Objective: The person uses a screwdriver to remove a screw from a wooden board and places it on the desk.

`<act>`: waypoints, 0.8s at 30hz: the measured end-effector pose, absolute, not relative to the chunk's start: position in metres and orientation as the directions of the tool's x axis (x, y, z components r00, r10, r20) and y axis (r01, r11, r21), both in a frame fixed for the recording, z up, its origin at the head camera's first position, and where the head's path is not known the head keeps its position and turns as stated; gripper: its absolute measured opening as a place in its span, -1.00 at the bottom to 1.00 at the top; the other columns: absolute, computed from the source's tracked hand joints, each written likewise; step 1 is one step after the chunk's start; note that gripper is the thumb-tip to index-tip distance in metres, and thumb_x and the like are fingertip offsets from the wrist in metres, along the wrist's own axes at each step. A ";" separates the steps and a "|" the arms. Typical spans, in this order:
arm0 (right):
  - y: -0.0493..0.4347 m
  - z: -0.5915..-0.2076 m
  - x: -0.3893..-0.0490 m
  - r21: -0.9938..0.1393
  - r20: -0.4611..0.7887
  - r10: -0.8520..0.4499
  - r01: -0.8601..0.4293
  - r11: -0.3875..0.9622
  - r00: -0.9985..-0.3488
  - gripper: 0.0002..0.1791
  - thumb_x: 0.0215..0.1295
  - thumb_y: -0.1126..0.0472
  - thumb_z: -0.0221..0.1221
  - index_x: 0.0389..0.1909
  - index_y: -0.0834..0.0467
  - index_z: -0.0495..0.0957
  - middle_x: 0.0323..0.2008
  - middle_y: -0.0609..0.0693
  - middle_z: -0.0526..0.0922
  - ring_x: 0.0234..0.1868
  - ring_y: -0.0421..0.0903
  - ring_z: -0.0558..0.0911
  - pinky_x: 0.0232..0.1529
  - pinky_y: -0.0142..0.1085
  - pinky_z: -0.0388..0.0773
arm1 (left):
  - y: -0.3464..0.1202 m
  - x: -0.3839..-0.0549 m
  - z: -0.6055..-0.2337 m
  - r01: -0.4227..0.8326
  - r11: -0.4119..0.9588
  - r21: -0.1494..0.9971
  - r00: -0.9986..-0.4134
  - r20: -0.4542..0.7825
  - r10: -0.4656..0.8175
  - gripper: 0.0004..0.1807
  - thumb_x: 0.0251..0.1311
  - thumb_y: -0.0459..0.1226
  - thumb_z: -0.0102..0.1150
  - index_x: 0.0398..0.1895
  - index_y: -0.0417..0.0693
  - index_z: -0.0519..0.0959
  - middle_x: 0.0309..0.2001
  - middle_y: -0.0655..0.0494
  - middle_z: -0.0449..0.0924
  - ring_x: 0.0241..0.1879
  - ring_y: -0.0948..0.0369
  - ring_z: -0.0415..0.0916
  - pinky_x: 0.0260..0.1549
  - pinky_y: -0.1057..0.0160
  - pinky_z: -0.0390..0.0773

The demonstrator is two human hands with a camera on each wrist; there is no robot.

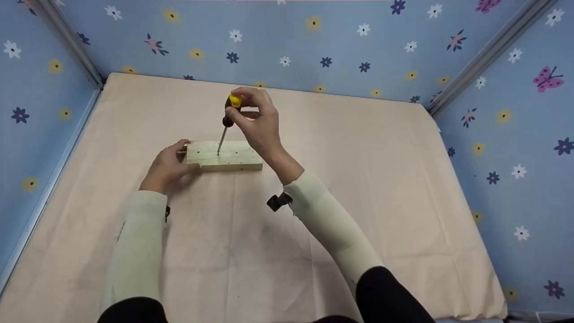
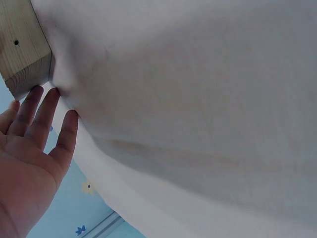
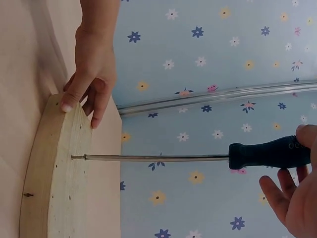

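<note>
Bench [image 1: 358, 179]: cloth-covered. Block [image 1: 246, 156]: lies flat there; left hand [image 1: 168, 162] pinches one end (presumably for steadiness). Screwdriver [image 1: 228, 121]: right hand [image 1: 262, 121] pinches its handle [image 3: 265, 153], seemingly for turning. Screw [image 3: 78, 157]: stands partly out of the block's top, meeting the screwdriver.

The head view is bright and even, with soft shadows on the cloth [image 1: 358, 179], one of them beside the left hand [image 1: 167, 165]. The left wrist view is dimmer: the cloth looks grey, and a broad shadow with a soft edge lies over it. In the right wrist view, the wooden block [image 3: 62, 173] appears curved by distortion, the metal rail [image 3: 218, 98] shines a little, and the screwdriver handle [image 3: 267, 153] is dark.
</note>
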State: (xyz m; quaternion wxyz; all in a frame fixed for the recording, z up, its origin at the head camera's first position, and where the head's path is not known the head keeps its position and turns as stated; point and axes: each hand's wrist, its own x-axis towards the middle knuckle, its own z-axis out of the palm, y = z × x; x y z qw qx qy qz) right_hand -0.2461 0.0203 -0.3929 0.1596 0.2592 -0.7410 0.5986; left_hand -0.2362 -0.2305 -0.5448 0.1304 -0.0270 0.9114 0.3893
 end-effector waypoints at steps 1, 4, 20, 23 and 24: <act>0.021 -0.390 -0.244 -0.801 0.550 -0.188 -0.577 0.158 -0.814 -0.68 0.23 0.32 0.25 0.02 0.23 0.55 -0.04 0.15 0.50 -0.11 -0.12 0.62 -0.15 -0.38 0.66 | -0.231 -0.237 -0.545 -0.145 0.700 0.700 -0.966 -0.253 0.053 -0.14 0.09 -0.05 0.29 0.46 0.10 0.15 0.37 -0.16 0.29 0.37 -0.13 0.22 0.36 -0.16 0.17; 0.021 -0.391 -0.244 -0.801 0.548 -0.191 -0.577 0.161 -0.814 -0.68 0.26 0.37 0.17 0.05 0.24 0.54 -0.01 0.14 0.56 -0.08 -0.12 0.63 -0.16 -0.37 0.65 | -0.231 -0.237 -0.546 -0.145 0.701 0.698 -0.966 -0.253 0.052 -0.14 0.09 -0.05 0.29 0.46 0.11 0.14 0.38 -0.17 0.28 0.38 -0.13 0.21 0.36 -0.16 0.17; 0.017 -0.401 -0.247 -0.809 0.558 -0.187 -0.580 0.097 -0.809 -0.68 0.32 0.38 0.12 0.09 0.26 0.45 0.09 0.15 0.49 0.04 -0.09 0.59 -0.14 -0.37 0.65 | -0.230 -0.234 -0.544 -0.130 0.691 0.711 -0.969 -0.239 0.064 -0.15 0.12 -0.08 0.28 0.47 0.05 0.13 0.39 -0.18 0.26 0.36 -0.14 0.24 0.36 -0.16 0.18; 0.017 -0.401 -0.247 -0.812 0.552 -0.193 -0.576 0.095 -0.811 -0.67 0.33 0.39 0.09 0.10 0.25 0.44 0.11 0.14 0.49 0.07 -0.10 0.59 -0.13 -0.37 0.65 | -0.230 -0.234 -0.545 -0.146 0.695 0.704 -0.966 -0.253 0.053 -0.08 0.11 -0.05 0.30 0.50 0.05 0.07 0.40 -0.19 0.23 0.37 -0.14 0.21 0.38 -0.15 0.15; 0.017 -0.401 -0.247 -0.814 0.552 -0.194 -0.575 0.089 -0.811 -0.67 0.32 0.39 0.11 0.09 0.26 0.45 0.11 0.15 0.46 0.06 -0.10 0.58 -0.13 -0.36 0.65 | -0.230 -0.235 -0.545 -0.151 0.698 0.700 -0.964 -0.260 0.051 -0.06 0.10 -0.04 0.30 0.51 0.06 0.06 0.41 -0.19 0.22 0.38 -0.14 0.20 0.38 -0.15 0.14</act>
